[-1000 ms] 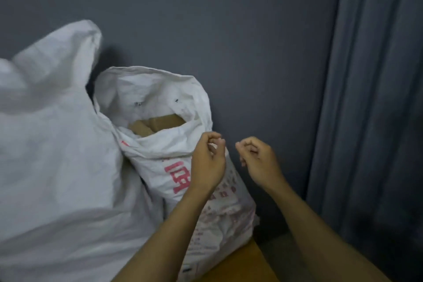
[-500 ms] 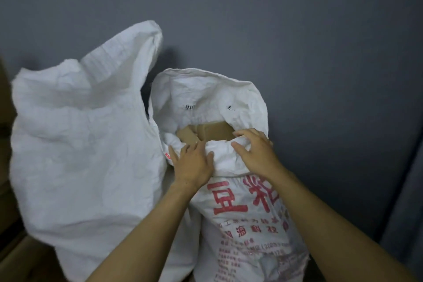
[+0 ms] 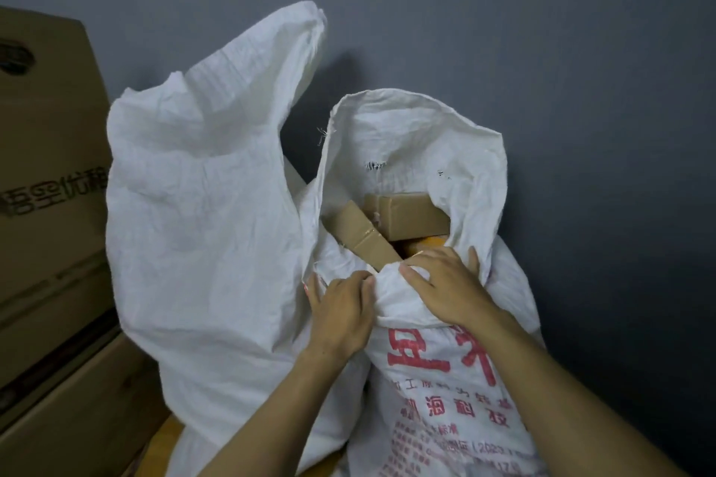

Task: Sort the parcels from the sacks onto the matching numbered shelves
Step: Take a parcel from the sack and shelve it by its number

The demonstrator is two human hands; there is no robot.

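Left grip [image 3: 341,308], right grip [image 3: 445,292] clutch sack [image 3: 438,379]; parcels [image 3: 407,214] half-hidden

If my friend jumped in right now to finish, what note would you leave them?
Left hand: grips the front rim of the printed sack.
Right hand: grips the same rim.
Parcels: flat brown box and tilted brown box show in its mouth; plain sack stands beside it.
Done: sack open, no parcel in either hand.
Left: lift parcels out, shelve by number; shelves not in view.
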